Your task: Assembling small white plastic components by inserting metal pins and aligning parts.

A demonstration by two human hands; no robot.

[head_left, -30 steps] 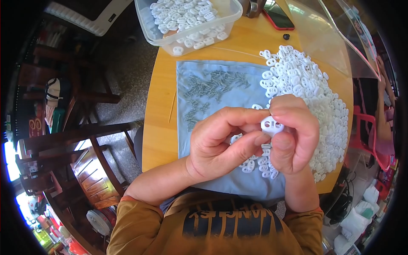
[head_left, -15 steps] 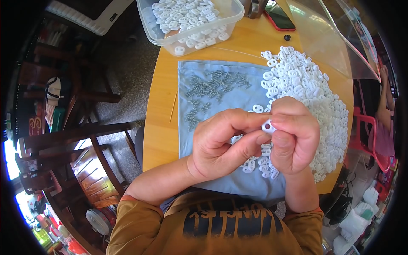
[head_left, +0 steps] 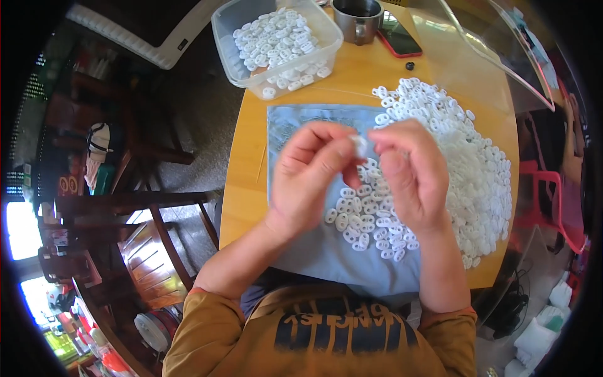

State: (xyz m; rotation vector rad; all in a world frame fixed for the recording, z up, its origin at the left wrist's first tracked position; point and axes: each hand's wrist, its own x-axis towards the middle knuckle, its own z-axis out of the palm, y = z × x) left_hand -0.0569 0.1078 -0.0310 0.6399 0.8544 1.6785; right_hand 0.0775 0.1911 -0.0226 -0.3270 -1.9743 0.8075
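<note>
Between the thumb and index finger of my left hand (head_left: pixel 309 166) is a small white plastic cord lock (head_left: pixel 359 146), a little blurred. Just right of it, apart from the piece, my right hand (head_left: pixel 413 173) has loosely curled fingers, thumb and index finger separated, nothing visible between them. Below the hands, a loose group of white two-hole cord locks (head_left: pixel 355 217) lies on the light-blue cloth (head_left: pixel 326 257). A large heap of the same pieces (head_left: pixel 471 169) spreads to the right. Small grey coil springs (head_left: pixel 290 127) on the cloth are partly covered by my left hand.
A clear plastic tub (head_left: pixel 248 78) with more white pieces stands at the back left. Beside it are a metal mug (head_left: pixel 359 26), a red-edged phone (head_left: pixel 401 36) and a small black object (head_left: pixel 410 66). A thin stick (head_left: pixel 261 160) lies on the wooden table (head_left: pixel 242 204) left of the cloth.
My hands have moved up and left and come apart. The cord lock, earlier between both hands, is now in my left hand only. The head view has shifted slightly.
</note>
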